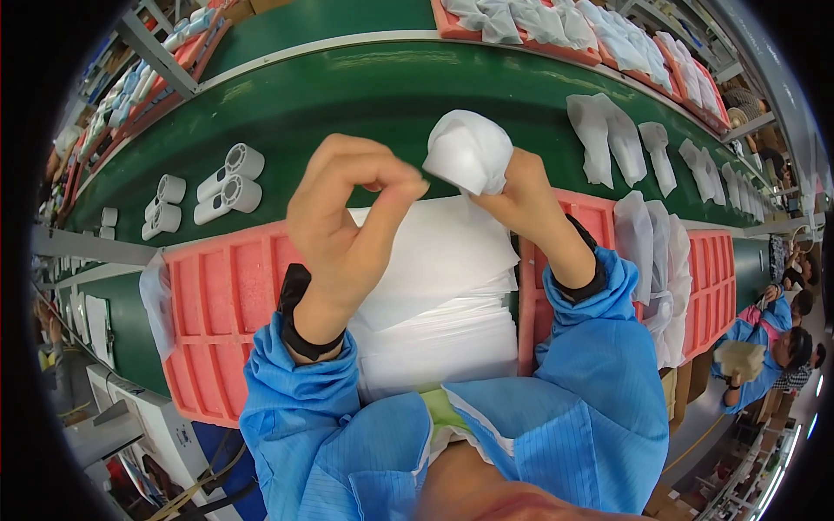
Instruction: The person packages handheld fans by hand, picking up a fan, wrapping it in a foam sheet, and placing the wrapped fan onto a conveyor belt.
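Head view showed the white-wrapped bundle (pixel 469 152) at upper centre, its lower right side gripped by the curled fingers of the right hand (pixel 526 198). Just left of the bundle, the left hand (pixel 339 230) had thumb and index fingertips pinched narrow; whether they held or touched anything could not be told. Foreshortening obscured the bundle's long axis. Below, a stack of white sheets (pixel 434 347) lay between red trays (pixel 217 295). Green belt (pixel 347 95) stretched above, bounded by white tubular parts (pixel 210 207) at left and wrapped pieces (pixel 592 130) at upper right.
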The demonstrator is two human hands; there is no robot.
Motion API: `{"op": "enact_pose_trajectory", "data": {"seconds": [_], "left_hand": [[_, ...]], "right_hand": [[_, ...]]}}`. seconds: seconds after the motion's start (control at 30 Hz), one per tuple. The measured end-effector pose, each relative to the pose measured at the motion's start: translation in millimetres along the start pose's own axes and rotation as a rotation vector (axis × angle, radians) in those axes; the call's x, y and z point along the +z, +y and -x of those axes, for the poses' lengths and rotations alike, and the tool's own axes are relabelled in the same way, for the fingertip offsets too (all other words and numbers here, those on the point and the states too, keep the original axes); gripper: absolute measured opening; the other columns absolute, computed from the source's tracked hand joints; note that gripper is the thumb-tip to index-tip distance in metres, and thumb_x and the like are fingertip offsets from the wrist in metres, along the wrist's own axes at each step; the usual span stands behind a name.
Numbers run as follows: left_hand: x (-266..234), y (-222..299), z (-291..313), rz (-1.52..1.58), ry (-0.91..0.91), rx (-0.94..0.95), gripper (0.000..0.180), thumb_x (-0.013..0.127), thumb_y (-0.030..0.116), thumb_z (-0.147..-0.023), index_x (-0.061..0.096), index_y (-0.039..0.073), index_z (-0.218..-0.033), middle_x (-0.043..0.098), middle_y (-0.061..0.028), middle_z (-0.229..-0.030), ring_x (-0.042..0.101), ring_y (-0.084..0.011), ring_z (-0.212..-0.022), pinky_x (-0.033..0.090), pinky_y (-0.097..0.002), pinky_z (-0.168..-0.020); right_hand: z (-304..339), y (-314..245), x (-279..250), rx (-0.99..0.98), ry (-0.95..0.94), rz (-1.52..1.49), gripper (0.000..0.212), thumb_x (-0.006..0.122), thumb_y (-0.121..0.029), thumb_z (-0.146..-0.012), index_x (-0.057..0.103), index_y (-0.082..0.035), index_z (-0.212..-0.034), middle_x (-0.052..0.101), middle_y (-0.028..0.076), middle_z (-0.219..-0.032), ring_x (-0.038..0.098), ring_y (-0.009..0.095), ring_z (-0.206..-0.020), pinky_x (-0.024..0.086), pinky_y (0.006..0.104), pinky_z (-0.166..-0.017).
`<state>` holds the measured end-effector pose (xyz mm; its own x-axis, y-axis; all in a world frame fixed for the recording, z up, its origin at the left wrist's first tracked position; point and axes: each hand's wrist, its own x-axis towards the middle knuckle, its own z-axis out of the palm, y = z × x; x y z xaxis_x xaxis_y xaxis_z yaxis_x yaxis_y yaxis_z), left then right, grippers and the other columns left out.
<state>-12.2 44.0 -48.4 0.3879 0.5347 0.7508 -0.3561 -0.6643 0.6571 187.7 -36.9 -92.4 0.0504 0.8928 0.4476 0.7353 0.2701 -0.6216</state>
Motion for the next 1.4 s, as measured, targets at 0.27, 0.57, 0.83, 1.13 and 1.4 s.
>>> {"op": "enact_pose_trajectory", "data": {"seconds": [0.27, 0.57, 0.83, 1.13, 1.4], "left_hand": [[29, -9, 17, -0.341, -0.012, 0.011, 0.024, 0.08, 0.001, -0.068, 0.066, 0.004, -0.087, 0.053, -0.0055, -0.094, 0.052, -0.0161, -0.08, 0.042, -0.0257, -0.065], [11, -28, 5, -0.285, 0.066, -0.087, 0.015, 0.075, 0.007, -0.077, 0.066, 0.007, -0.089, 0.056, -0.0052, -0.091, 0.055, -0.0162, -0.081, 0.041, -0.0262, -0.064], [1, -32, 0, -0.305, 0.146, -0.22, 0.007, 0.069, 0.007, -0.083, 0.062, 0.007, -0.086, 0.061, -0.005, -0.084, 0.058, -0.0179, -0.076, 0.043, -0.0283, -0.063], [58, -56, 73, -0.581, -0.62, -0.31, 0.035, 0.076, 0.029, -0.074, 0.059, 0.006, -0.095, 0.056, -0.0115, -0.095, 0.059, -0.0294, -0.089, 0.05, -0.039, -0.073], [65, -68, 88, -0.654, -0.626, -0.129, 0.04, 0.077, 0.03, -0.074, 0.059, 0.003, -0.098, 0.057, -0.0135, -0.099, 0.059, -0.033, -0.093, 0.049, -0.0422, -0.075]], "right_hand": [[8, -15, 10, 0.047, 0.166, 0.251, 0.043, 0.074, -0.01, -0.069, 0.058, 0.0, -0.108, 0.063, 0.018, -0.096, 0.062, 0.04, -0.084, 0.051, 0.0406, -0.068], [10, -24, 0, 0.201, 0.006, -0.163, 0.038, 0.074, -0.009, -0.075, 0.059, 0.002, -0.109, 0.066, 0.013, -0.095, 0.063, 0.024, -0.087, 0.05, 0.0328, -0.074], [-2, 14, -30, 0.361, -0.31, -0.385, 0.033, 0.072, -0.017, -0.084, 0.061, 0.001, -0.109, 0.067, 0.005, -0.095, 0.059, 0.012, -0.088, 0.046, 0.0277, -0.08], [-28, 160, -13, 0.642, -0.125, 1.215, 0.048, 0.063, -0.025, -0.084, 0.054, 0.002, -0.123, 0.061, 0.028, -0.112, 0.06, 0.035, -0.107, 0.048, 0.0444, -0.091], [-133, -8, 137, -0.194, -0.285, 0.044, 0.054, 0.074, -0.027, -0.079, 0.057, -0.003, -0.124, 0.063, 0.016, -0.118, 0.063, 0.028, -0.108, 0.051, 0.0362, -0.09]]}}
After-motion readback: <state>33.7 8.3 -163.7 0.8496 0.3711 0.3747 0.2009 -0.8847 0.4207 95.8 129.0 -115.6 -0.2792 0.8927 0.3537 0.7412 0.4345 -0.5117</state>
